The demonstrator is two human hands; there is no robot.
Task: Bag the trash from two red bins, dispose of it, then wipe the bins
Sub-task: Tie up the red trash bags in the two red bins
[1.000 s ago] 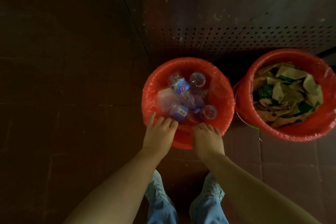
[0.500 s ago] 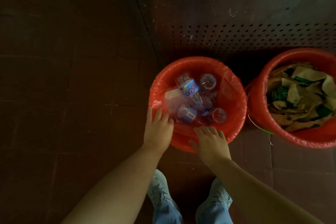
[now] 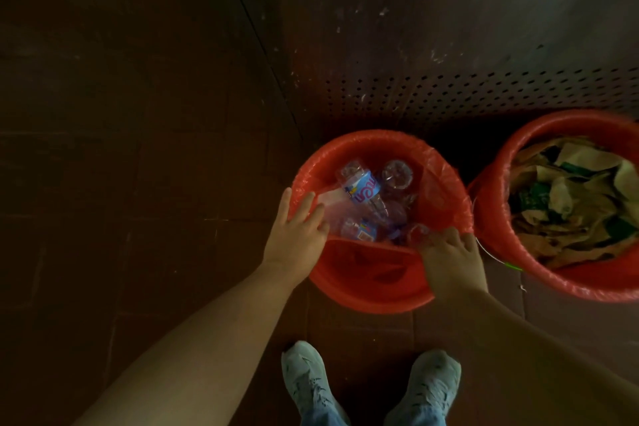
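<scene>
Bagging looks barely begun: on the floor (image 3: pixel 138 183) by the perforated panel (image 3: pixel 484 93), left hand (image 3: pixel 294 239) and right hand (image 3: pixel 449 259) pinch the red liner (image 3: pixel 439 190) at the bottle-filled bin (image 3: pixel 363 284)'s near rim, while the paper-filled bin (image 3: pixel 587 290) beside it sits untouched and disposal and wiping remain.

**Both hands are gripping the liner's near edge**

The person is reaching both bare forearms forward and down, with the wrists nearly straight. The left hand (image 3: pixel 294 235) is lying palm down. Two of its fingers (image 3: pixel 306 206) are stretching ahead, slightly spread, while the others are curling onto the edge of the red liner (image 3: pixel 439 183). The right hand (image 3: pixel 449 259), held apart from the left, is also facing palm down, its fingers bunching tightly and pinching that same edge. Both thumbs are staying out of sight.
</scene>
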